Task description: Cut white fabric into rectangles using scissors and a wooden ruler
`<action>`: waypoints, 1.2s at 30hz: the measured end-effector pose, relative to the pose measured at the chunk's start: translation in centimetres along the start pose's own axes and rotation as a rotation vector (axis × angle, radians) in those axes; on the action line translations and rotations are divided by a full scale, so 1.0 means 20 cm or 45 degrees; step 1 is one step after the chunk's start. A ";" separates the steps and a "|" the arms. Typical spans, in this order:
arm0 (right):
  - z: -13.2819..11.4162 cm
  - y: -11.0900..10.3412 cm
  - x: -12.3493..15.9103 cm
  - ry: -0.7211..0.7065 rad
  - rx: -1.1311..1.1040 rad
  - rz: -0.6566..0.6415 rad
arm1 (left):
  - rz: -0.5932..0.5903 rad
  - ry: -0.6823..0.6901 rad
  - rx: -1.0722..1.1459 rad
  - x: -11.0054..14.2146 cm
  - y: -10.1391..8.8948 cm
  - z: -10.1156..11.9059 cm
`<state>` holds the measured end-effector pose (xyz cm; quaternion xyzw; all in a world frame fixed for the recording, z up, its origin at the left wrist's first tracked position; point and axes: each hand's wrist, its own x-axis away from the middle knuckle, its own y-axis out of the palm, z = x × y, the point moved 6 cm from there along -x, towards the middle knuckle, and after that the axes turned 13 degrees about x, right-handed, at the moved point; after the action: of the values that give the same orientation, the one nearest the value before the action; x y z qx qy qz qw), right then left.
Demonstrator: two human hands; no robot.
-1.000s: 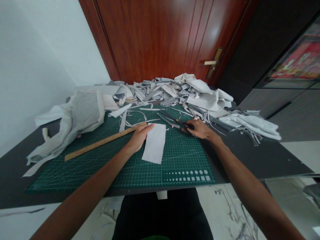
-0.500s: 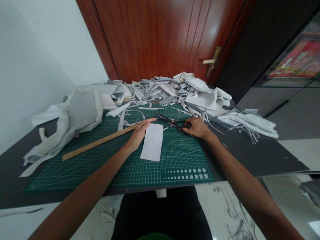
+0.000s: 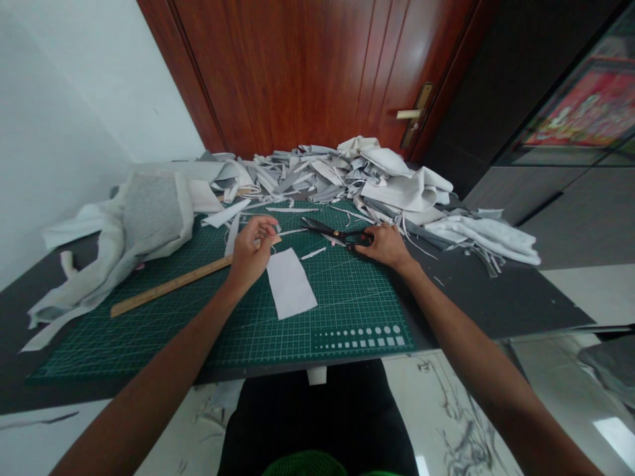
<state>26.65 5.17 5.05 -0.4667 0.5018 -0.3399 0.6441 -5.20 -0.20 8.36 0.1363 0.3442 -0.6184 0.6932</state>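
Observation:
My left hand (image 3: 252,250) is curled above the far left corner of a white rectangular fabric piece (image 3: 290,291) that lies on the green cutting mat (image 3: 149,330); its fingertips pinch a thin pale fabric strip (image 3: 292,232). My right hand (image 3: 384,244) rests on the handles of black scissors (image 3: 333,233), which lie on the mat with their blades pointing left. A wooden ruler (image 3: 171,285) lies diagonally on the mat, passing under my left hand.
A heap of grey and white fabric scraps (image 3: 347,178) covers the far side of the dark table (image 3: 496,297). A larger grey-white cloth (image 3: 143,218) lies at the left. A wooden door (image 3: 307,73) stands behind the table.
My left hand lifted off the white piece, moved left and closed on a thin strip. The white piece has turned to slant. The scissors and my right hand shifted slightly left.

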 end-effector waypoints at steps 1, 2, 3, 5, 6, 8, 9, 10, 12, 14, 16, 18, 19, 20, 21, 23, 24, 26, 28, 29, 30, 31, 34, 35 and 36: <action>0.00 0.00 0.00 0.019 0.009 0.000 | -0.070 -0.004 -0.063 0.00 0.01 0.00; 0.01 0.00 0.00 0.044 0.022 0.002 | -0.151 -0.008 -0.131 0.00 0.02 -0.01; 0.01 0.00 0.00 0.070 0.038 0.007 | -0.232 -0.011 -0.208 0.01 0.03 -0.02; 0.02 -0.01 0.00 0.121 0.073 0.021 | -0.387 -0.027 -0.379 0.03 0.06 -0.05; 0.03 -0.01 0.00 0.140 0.086 0.025 | -0.467 -0.046 -0.470 0.05 0.06 -0.07; 0.04 -0.02 0.00 0.163 0.098 0.019 | -0.615 -0.106 -0.640 0.08 0.07 -0.11; 0.05 -0.02 0.00 0.169 0.096 0.012 | -0.672 -0.144 -0.703 0.09 0.06 -0.13; 0.05 -0.02 0.00 0.170 0.090 0.005 | -0.717 -0.182 -0.743 0.09 0.05 -0.14; 0.05 -0.02 0.00 0.157 0.072 0.004 | -0.773 -0.230 -0.754 0.10 0.04 -0.15; 0.05 -0.01 0.00 0.142 0.057 0.012 | -0.820 -0.212 -0.678 0.10 0.05 -0.11; 0.05 -0.01 -0.01 0.137 0.051 0.019 | -0.861 -0.181 -0.527 0.10 0.08 -0.06; 0.06 0.00 -0.01 0.141 0.054 0.021 | -0.844 -0.190 -0.357 0.10 0.12 0.00; 0.06 0.00 -0.01 0.143 0.056 0.023 | -0.790 -0.208 -0.277 0.10 0.12 0.02; 0.06 0.00 -0.01 0.145 0.057 0.026 | -0.713 -0.234 -0.206 0.10 0.13 0.04; 0.06 0.00 -0.01 0.146 0.056 0.027 | -0.630 -0.265 -0.145 0.09 0.13 0.04; 0.06 -0.01 -0.01 0.148 0.053 0.025 | -0.490 -0.327 -0.039 0.10 0.13 0.02; 0.06 -0.01 -0.01 0.147 0.052 0.023 | -0.450 -0.351 0.002 0.10 0.13 0.01; 0.05 -0.01 -0.01 0.148 0.054 0.015 | -0.430 -0.359 0.031 0.12 0.14 -0.02; 0.05 -0.01 -0.01 0.150 0.057 0.009 | -0.444 -0.318 -0.042 0.13 0.15 -0.02; 0.05 -0.01 -0.01 0.150 0.059 0.005 | -0.456 -0.292 -0.108 0.13 0.15 -0.02; 0.05 -0.01 -0.01 0.149 0.059 0.001 | -0.456 -0.265 -0.176 0.12 0.15 -0.01; 0.05 -0.01 -0.01 0.147 0.059 -0.004 | -0.441 -0.241 -0.235 0.12 0.14 0.00; 0.05 -0.02 -0.01 0.149 0.054 -0.019 | -0.303 -0.205 -0.368 0.08 0.08 0.01; 0.05 -0.02 -0.01 0.147 0.051 -0.023 | -0.250 -0.197 -0.408 0.07 0.05 0.01; 0.04 -0.02 -0.01 0.142 0.051 -0.024 | -0.207 -0.188 -0.442 0.06 0.02 0.01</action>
<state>27.48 5.41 5.58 -0.4387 0.5258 -0.3814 0.6210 -4.64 -1.22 7.63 -0.0592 0.4037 -0.6122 0.6773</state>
